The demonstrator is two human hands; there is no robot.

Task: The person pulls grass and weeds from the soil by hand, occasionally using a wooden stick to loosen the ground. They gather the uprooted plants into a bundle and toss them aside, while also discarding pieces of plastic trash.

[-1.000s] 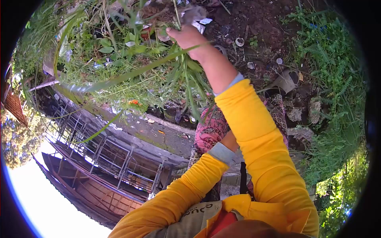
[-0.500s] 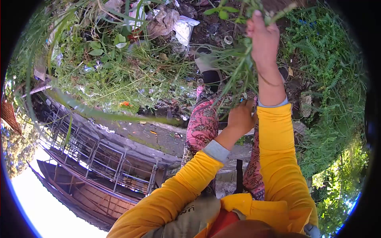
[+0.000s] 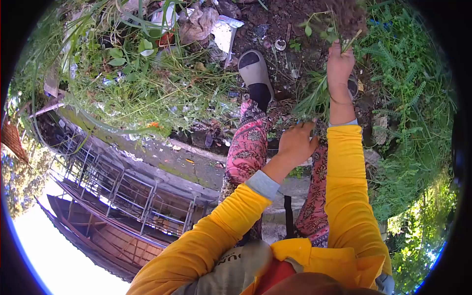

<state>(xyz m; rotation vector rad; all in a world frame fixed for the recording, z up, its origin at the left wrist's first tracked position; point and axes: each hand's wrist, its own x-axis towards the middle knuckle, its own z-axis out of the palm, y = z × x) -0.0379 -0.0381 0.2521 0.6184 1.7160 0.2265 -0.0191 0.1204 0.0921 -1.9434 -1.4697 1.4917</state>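
Overhead, right hand (image 3: 340, 69) gripped a bunch of pulled weeds (image 3: 317, 96), roots and soil clump (image 3: 346, 17) above the fist, green blades trailing below. Left hand (image 3: 296, 142) closed loosely, fingers curled at the blades' lower ends. Grey shoe (image 3: 254, 69) stood on bare soil beside.

Dark lettering runs across the grey strap (image 3: 236, 263) on the person's chest, near the bottom edge of the view, but it is upside down and partly folded, so no word can be made out. Nothing else here carries readable writing.
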